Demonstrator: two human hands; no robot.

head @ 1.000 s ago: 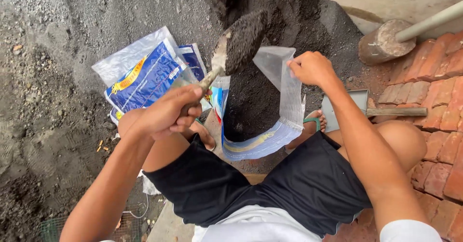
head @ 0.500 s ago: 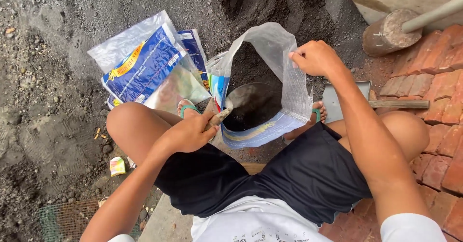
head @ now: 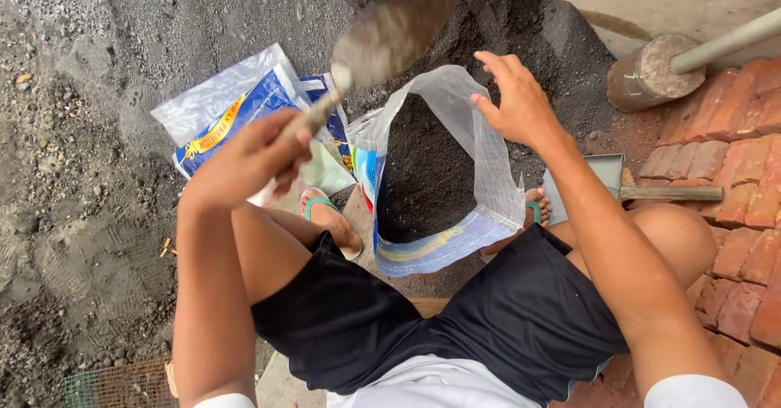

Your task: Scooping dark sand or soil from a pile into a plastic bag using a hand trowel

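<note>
Soil-filled and propped open, a clear plastic bag (head: 480, 180) is seen standing on the ground between the person's feet, at the near edge of a dark soil heap (head: 504, 17) that rises toward the far side. A trowel (head: 382, 42), blurred and loaded with soil, is gripped by its handle in the left hand (head: 252, 160), which is clenched around it; the blade is held above and just left of the bag's mouth. The right hand (head: 517, 103) is open with fingers spread, just over the bag's far right rim; whether the rim is touched cannot be told. To the left of the bag, flat blue and clear bags (head: 236, 111) are laid in a stack on the dirt. The ground on the left is covered with grey gravel and packed, damp earth. On the right, red brick paving (head: 732, 156) is seen, with a flat metal trowel (head: 618, 188) resting at its edge and a heavy mallet (head: 651, 74) lying farther off. Green wire mesh (head: 114, 384) is visible at the near left corner.
</note>
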